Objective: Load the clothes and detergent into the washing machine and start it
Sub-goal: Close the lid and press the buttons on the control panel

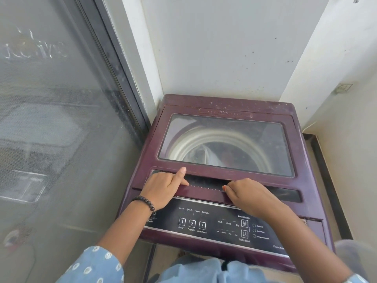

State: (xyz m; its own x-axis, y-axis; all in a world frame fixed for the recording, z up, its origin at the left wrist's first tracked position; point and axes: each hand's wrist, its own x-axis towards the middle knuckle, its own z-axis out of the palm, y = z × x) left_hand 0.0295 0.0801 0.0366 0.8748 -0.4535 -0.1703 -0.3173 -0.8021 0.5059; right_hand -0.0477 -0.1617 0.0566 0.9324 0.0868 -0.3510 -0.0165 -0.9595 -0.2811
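Observation:
A maroon top-loading washing machine stands in a wall corner with its glass lid down. Through the glass I see the drum with clothes at the bottom. Both hands rest on the lid's front handle strip. My left hand has its fingers curled on the strip, the index finger lying up along the lid frame. My right hand grips the strip's front edge with fingers bent. The black control panel with Power, Program and Start/Pause buttons lies just below my wrists. No detergent is in view.
A mesh sliding door runs close along the machine's left side. White walls close in behind and on the right. A narrow floor strip with dark skirting lies to the right.

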